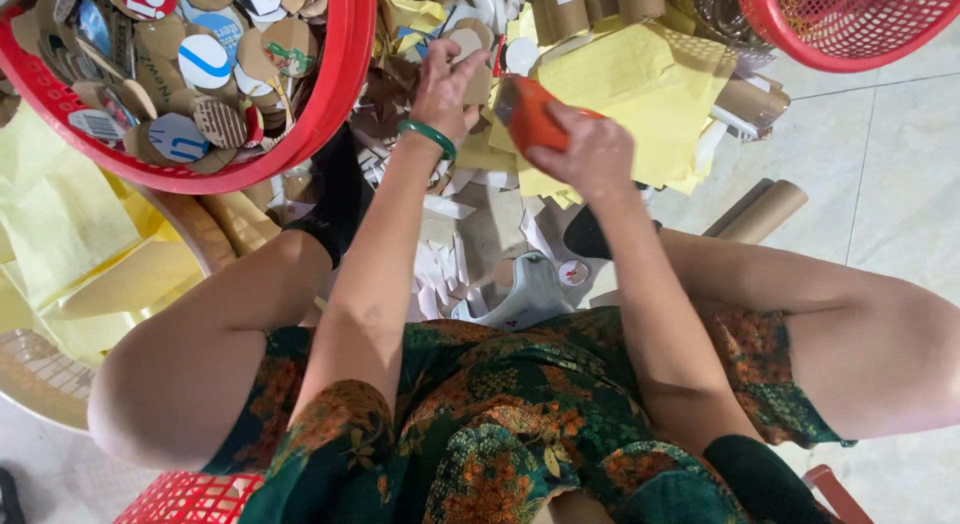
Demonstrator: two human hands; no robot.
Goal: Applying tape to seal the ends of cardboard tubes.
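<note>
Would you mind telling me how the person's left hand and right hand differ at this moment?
The left hand wears a green bangle at the wrist; the right hand has a bare wrist. The left hand pinches a small brown cardboard piece, while the right hand closes around an orange tool. The left hand is nearer the red basket of cardboard discs; the right hand is over the yellow paper sheets. Both are raised above the littered floor.

A home work spot on a tiled floor: red baskets of cut card circles, yellow paper and scraps lie around.
</note>
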